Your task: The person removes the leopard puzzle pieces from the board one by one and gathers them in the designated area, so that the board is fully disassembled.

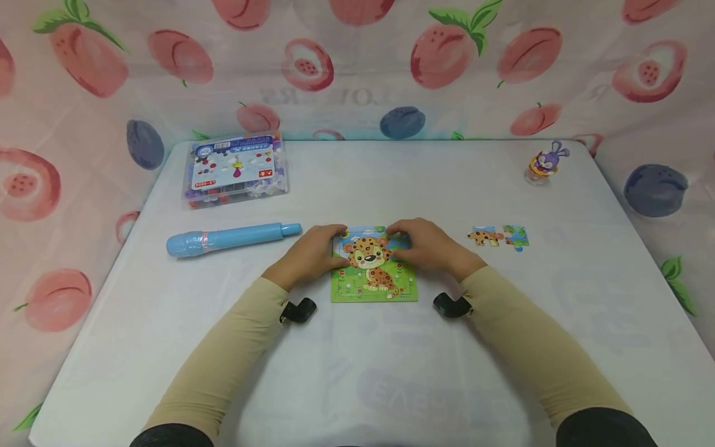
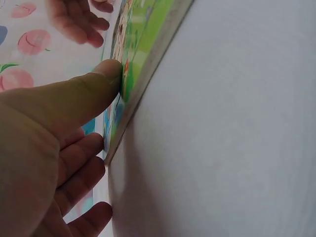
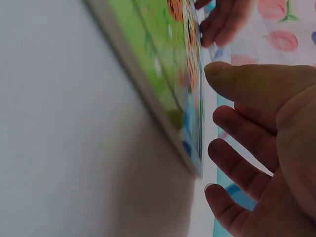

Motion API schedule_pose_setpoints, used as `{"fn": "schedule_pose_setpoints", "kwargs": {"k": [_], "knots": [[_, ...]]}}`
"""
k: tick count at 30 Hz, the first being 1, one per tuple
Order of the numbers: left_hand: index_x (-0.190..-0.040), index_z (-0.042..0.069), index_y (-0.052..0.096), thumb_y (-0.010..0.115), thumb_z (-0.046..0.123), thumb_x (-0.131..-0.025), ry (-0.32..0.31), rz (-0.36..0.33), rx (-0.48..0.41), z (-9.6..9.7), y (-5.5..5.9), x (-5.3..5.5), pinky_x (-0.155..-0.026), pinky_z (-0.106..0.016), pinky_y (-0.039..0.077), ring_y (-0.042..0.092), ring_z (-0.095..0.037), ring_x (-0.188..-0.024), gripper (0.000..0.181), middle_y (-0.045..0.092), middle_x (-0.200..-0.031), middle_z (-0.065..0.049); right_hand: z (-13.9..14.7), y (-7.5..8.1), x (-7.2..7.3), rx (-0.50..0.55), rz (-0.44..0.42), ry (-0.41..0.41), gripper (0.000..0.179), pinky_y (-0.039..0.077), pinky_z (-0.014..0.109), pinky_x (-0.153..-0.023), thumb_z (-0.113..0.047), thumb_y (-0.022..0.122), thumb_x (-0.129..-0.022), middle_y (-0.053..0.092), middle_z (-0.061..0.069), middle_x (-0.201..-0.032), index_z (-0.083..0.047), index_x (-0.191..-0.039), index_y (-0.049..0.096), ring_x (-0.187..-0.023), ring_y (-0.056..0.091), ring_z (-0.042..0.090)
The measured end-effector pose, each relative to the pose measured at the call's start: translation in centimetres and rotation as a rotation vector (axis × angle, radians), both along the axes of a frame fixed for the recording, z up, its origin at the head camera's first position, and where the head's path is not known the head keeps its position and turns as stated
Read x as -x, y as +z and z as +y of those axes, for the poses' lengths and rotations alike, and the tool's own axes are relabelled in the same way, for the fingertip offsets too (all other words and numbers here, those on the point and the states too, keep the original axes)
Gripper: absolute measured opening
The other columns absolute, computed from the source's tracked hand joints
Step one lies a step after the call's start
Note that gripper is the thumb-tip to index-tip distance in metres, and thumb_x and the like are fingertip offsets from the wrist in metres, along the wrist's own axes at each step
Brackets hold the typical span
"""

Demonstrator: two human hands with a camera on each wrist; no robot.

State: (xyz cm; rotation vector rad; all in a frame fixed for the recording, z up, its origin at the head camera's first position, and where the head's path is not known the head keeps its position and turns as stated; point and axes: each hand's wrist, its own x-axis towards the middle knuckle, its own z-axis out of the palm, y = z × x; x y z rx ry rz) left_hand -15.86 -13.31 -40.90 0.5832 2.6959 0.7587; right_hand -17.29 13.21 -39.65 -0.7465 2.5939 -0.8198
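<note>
Hands (image 1: 311,253) at side edges of puzzle (image 1: 354,282); loose pieces (image 1: 516,236) well apart.

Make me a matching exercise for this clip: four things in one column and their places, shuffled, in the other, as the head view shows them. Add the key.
Things:
1. Puzzle
2. Box
3. Blue tube
4. Two loose pieces

Places:
A. Right of the right hand
B. Near the far left corner of the table
C. Between the two hands
D. Just left of the left hand

Pairs: 1-C, 2-B, 3-D, 4-A
</note>
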Motion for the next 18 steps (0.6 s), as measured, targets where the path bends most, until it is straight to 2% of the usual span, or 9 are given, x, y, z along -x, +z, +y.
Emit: {"fn": "schedule_pose_setpoints", "kwargs": {"k": [5, 11, 18], "knots": [[-0.145, -0.002, 0.047, 0.082, 0.029, -0.086, 0.017, -0.02, -0.004, 0.0, 0.2, 0.0, -0.116, -0.043, 0.03, 0.043, -0.035, -0.137, 0.076, 0.052, -0.144, -0.017, -1.5, -0.4, 0.2, -0.021, -0.003, 0.026, 0.047, 0.04, 0.048, -0.107, -0.019, 0.072, -0.092, 0.062, 0.014, -0.13, -0.002, -0.134, 0.06, -0.122, 0.053, 0.033], [-0.146, -0.002, 0.047, 0.082, 0.028, -0.086, 0.024, -0.029, -0.004, 0.0, 0.2, 0.0, -0.116, -0.043, 0.031, 0.043, -0.035, -0.136, 0.075, 0.052, -0.145, -0.017, -3.0, -0.9, 0.2, -0.011, 0.027, 0.088, 0.042, 0.045, 0.043, -0.098, -0.019, 0.072, -0.091, 0.066, 0.012, -0.12, -0.002, -0.13, 0.064, -0.109, 0.056, 0.028], [-0.146, -0.001, 0.047, 0.082, 0.03, -0.086, 0.018, -0.026, 0.016, -0.1, 0.2, 0.1, -0.115, -0.043, 0.031, 0.043, -0.035, -0.137, 0.076, 0.051, -0.146, -0.017, -4.1, -0.8, 0.2, 0.0, 0.021, 0.109, 0.04, 0.045, 0.041, -0.1, -0.018, 0.071, -0.092, 0.067, 0.011, -0.121, -0.001, -0.128, 0.065, -0.111, 0.058, 0.026]]}}
